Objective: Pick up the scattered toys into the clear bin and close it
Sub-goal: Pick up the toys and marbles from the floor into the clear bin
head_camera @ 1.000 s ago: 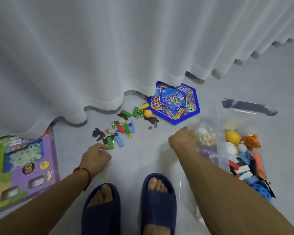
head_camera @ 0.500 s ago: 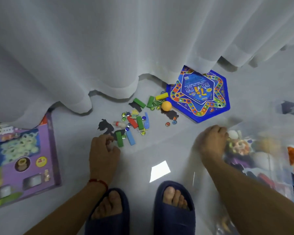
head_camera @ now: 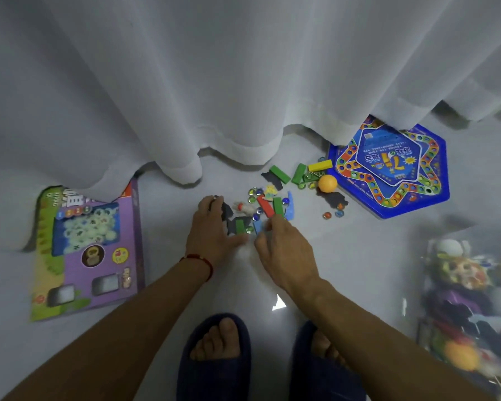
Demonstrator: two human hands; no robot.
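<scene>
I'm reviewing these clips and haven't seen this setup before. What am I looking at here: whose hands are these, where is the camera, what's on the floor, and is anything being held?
There is no machine: a person wears one wide-angle camera on the head, looking down past their slippered feet. Both bare hands reach into small toys scattered on the floor: coloured blocks, glass marbles and an orange ball. The left hand grips a dark flat piece. The right hand touches the blocks; whether it holds any is unclear. A hexagonal blue game board lies right, a purple toy box left, and the clear bin at far right.
</scene>
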